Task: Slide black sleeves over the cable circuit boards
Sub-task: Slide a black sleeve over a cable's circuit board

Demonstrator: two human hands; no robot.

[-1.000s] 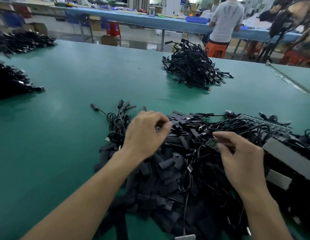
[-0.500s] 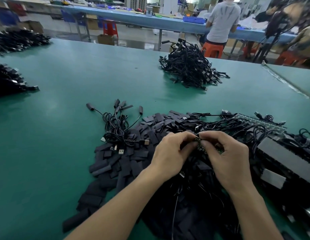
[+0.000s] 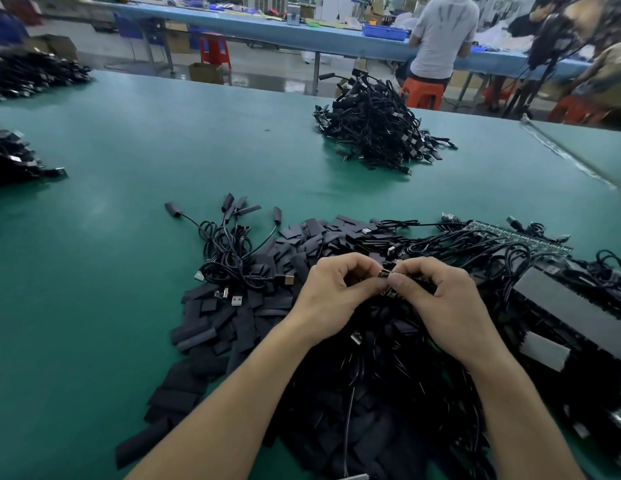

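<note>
Pinching a small circuit board [image 3: 385, 273] from both ends, we hold it just above the heap of black sleeves [image 3: 246, 317] on the green bench [image 3: 111, 237]. Our left hand [image 3: 331, 294] and our right hand [image 3: 444, 301] have curled fingers and meet at the board, thumbs nearly touching. We cannot tell if a sleeve is on it. A few cables [image 3: 226, 251] lie left of the heap, and a bigger cable pile [image 3: 371, 133] sits well apart, farther across the bench.

Green worktable [image 3: 163, 150]; long blue bench [image 3: 337, 39] behind; orange stools [image 3: 423, 93]; glossy floor [image 3: 264, 65].
</note>
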